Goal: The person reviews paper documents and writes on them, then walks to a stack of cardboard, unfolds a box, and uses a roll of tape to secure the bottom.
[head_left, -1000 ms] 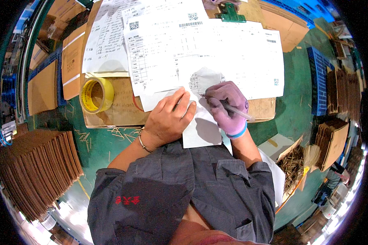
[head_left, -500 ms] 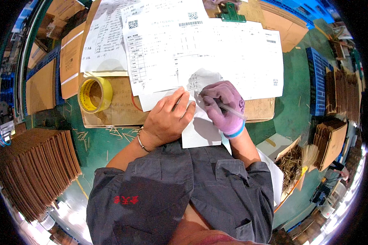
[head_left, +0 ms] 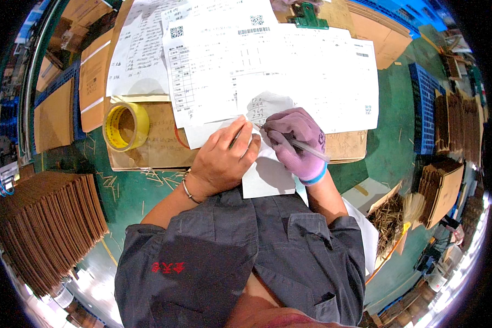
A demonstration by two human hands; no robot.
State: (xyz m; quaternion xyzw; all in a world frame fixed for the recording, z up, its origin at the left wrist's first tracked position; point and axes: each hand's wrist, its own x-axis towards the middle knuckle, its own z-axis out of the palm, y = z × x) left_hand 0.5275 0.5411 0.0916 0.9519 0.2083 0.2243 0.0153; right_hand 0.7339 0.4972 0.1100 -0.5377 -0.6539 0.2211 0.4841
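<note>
In my right hand (head_left: 298, 145), which wears a purple glove, I grip a pen (head_left: 310, 150), its lower end at a narrow white paper slip (head_left: 268, 183). A column of handwritten figures runs down the upper part of that slip. My bare left hand (head_left: 221, 156) lies flat, fingers stretched out, its fingertips pressing the slip's left side. Beneath and beyond the slip are several printed white sheets (head_left: 311, 82), overlapping on a worn cardboard surface (head_left: 164, 158). A green clip (head_left: 310, 16) sits at their far edge.
A roll of yellow tape (head_left: 142, 127) stands left of the papers. Stacked cardboard sheets (head_left: 49, 229) are on the left, more flat cardboard (head_left: 441, 191) on the right. Blue plastic pallets (head_left: 425, 109) stand beyond. Thin sticks fill a box (head_left: 387, 224) at the lower right.
My right hand has shifted slightly down along the slip, and more of the handwritten column shows above it. My left hand stays in place.
</note>
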